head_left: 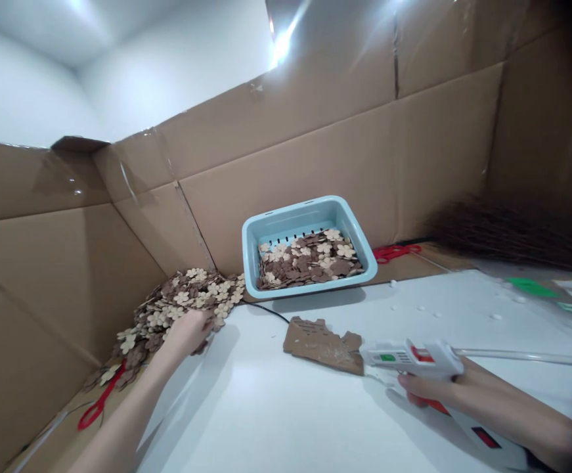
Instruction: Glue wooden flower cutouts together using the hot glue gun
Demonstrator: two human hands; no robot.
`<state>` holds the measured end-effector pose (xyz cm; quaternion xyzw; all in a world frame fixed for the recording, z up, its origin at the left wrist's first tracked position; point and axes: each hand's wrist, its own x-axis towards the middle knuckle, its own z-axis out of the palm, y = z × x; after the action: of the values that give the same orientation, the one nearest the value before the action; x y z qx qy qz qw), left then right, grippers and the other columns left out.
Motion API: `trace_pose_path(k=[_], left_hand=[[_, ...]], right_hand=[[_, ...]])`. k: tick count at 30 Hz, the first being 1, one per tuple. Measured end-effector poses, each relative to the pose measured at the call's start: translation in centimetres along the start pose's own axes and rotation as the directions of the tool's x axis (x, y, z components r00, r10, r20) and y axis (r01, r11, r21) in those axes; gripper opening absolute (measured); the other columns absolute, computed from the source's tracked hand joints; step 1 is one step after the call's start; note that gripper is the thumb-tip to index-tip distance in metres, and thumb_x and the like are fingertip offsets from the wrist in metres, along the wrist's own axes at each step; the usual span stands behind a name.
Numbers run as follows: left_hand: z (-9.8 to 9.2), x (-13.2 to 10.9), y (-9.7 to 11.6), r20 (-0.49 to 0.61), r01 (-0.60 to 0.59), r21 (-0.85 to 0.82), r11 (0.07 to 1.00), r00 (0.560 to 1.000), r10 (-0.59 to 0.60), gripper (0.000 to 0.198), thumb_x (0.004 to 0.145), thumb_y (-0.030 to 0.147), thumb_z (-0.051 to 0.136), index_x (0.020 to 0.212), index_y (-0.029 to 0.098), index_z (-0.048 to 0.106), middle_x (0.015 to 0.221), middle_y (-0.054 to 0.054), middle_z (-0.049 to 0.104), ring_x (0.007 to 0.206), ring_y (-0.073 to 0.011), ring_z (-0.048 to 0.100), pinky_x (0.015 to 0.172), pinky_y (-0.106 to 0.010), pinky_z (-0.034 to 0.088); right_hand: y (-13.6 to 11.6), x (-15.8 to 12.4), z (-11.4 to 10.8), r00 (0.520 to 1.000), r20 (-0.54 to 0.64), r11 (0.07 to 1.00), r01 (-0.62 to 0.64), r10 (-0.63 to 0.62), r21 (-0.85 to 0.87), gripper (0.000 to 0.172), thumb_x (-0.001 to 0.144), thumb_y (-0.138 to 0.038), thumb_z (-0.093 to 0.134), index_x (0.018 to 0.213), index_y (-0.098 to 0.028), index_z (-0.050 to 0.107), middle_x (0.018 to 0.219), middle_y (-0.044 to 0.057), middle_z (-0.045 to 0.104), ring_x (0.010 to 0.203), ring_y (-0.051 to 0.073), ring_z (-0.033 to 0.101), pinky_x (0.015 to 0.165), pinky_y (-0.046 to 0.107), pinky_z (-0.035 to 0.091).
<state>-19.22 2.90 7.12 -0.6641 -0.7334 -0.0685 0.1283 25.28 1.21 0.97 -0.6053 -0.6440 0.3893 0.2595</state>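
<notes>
My left hand [194, 330] reaches into the right edge of a heap of brown and cream flower-shaped pieces [180, 299]; its fingertips are hidden among them. At the right, my right hand [426, 389] is wrapped round a white glue gun [408, 355] with a red trigger, a clear stick running out of its back. The gun's nozzle end lies by a torn piece of brown cardboard [322, 345] on the white table. Behind, a light blue basket [310, 289] holds more of the flower pieces.
Cardboard walls [286, 144] stand behind and at the left. Red scissors [99, 404] lie at the lower left, another red-handled tool [395, 253] right of the basket. Dark twigs [517, 233] and green labels [532, 286] are at the right. A black cable [268, 309] passes below the basket.
</notes>
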Motion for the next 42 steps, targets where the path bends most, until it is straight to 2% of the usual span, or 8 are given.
trace_pose_path(k=[5, 7, 10, 14, 19, 22, 27, 42], left_hand=[[-2.4, 2.7, -2.5, -0.362, 0.155, 0.041, 0.987, 0.923, -0.130, 0.046, 0.090, 0.029, 0.034, 0.133, 0.013, 0.043, 0.141, -0.021, 0.041, 0.126, -0.0400, 0.038, 0.097, -0.051, 0.034], [-2.4, 4.2, -3.1, -0.474, 0.169, -0.005, 0.986, 0.867, -0.151, 0.058, 0.087, 0.031, 0.043, 0.137, 0.005, 0.035, 0.146, -0.026, 0.029, 0.132, -0.0447, 0.025, 0.101, -0.058, 0.027], [-2.1, 6.2, -2.0, -0.542, 0.107, -0.087, 0.990, 0.829, -0.137, 0.054, 0.085, 0.027, 0.043, 0.132, 0.000, 0.038, 0.139, -0.029, 0.038, 0.130, -0.0411, 0.032, 0.102, -0.055, 0.030], [-2.0, 7.8, 4.3, -0.474, -0.131, -0.103, 0.986, 0.878, 0.067, 0.034, 0.093, 0.025, 0.032, 0.113, 0.015, 0.057, 0.113, -0.013, 0.063, 0.105, -0.0247, 0.059, 0.091, -0.035, 0.044], [-0.9, 10.3, 14.5, -0.251, -0.398, -0.134, 0.908, 0.900, 0.357, 0.023, 0.092, 0.030, 0.044, 0.101, 0.023, 0.064, 0.103, -0.005, 0.068, 0.097, -0.0215, 0.062, 0.083, -0.030, 0.047], [0.3, 12.5, 17.9, -0.083, -0.485, -0.176, 0.857, 0.874, 0.478, 0.019, 0.087, 0.030, 0.058, 0.101, 0.020, 0.064, 0.102, -0.006, 0.067, 0.093, -0.0207, 0.063, 0.079, -0.032, 0.050], [1.6, 15.4, 18.5, 0.018, -0.495, -0.237, 0.836, 0.858, 0.513, 0.029, 0.091, 0.031, 0.054, 0.115, 0.015, 0.056, 0.115, -0.009, 0.059, 0.096, -0.0199, 0.060, 0.082, -0.040, 0.052], [1.5, 17.6, 19.8, -0.013, -0.281, -0.144, 0.949, 0.959, 0.282, 0.029, 0.091, 0.031, 0.053, 0.117, 0.017, 0.055, 0.118, -0.009, 0.057, 0.099, -0.0207, 0.059, 0.084, -0.041, 0.051]], right_hand=[[-0.9, -0.3, -0.7, 0.995, 0.093, 0.998, -0.050, 0.046, 0.043, 0.027, 0.068, -0.045, 0.058, 0.055, -0.023, 0.061, 0.067, 0.007, 0.070, 0.073, 0.029, 0.063, 0.063, 0.034, 0.043], [-1.4, -0.5, -1.1, 0.995, 0.095, 0.996, -0.050, 0.042, 0.077, 0.023, 0.070, -0.041, 0.060, 0.058, -0.022, 0.063, 0.069, 0.006, 0.070, 0.074, 0.028, 0.063, 0.066, 0.032, 0.044], [-1.7, -0.6, -1.3, 0.992, 0.110, 0.993, -0.075, 0.064, 0.093, 0.019, 0.069, -0.038, 0.063, 0.061, -0.021, 0.065, 0.071, 0.005, 0.071, 0.076, 0.027, 0.063, 0.067, 0.030, 0.044], [-1.4, -0.4, -1.2, 0.989, 0.130, 0.992, -0.081, 0.068, 0.098, 0.020, 0.069, -0.039, 0.064, 0.060, -0.020, 0.064, 0.071, 0.005, 0.071, 0.076, 0.025, 0.063, 0.065, 0.028, 0.043], [-1.1, -0.4, -1.1, 0.988, 0.144, 0.991, -0.077, 0.061, 0.109, 0.021, 0.070, -0.039, 0.062, 0.060, -0.021, 0.063, 0.070, 0.005, 0.071, 0.074, 0.024, 0.063, 0.063, 0.027, 0.042], [-1.0, -0.5, -1.0, 0.988, 0.142, 0.993, -0.079, 0.065, 0.089, 0.020, 0.070, -0.039, 0.061, 0.062, -0.020, 0.064, 0.069, 0.005, 0.070, 0.070, 0.024, 0.062, 0.060, 0.027, 0.041], [-1.4, -0.6, -1.2, 0.984, 0.160, 0.990, -0.096, 0.078, 0.106, 0.019, 0.069, -0.037, 0.062, 0.062, -0.020, 0.063, 0.071, 0.006, 0.070, 0.071, 0.024, 0.062, 0.062, 0.028, 0.041], [-1.9, -0.8, -1.6, 0.978, 0.195, 0.981, -0.109, 0.076, 0.163, 0.016, 0.071, -0.034, 0.061, 0.068, -0.018, 0.064, 0.079, 0.007, 0.072, 0.079, 0.024, 0.063, 0.070, 0.030, 0.042]])
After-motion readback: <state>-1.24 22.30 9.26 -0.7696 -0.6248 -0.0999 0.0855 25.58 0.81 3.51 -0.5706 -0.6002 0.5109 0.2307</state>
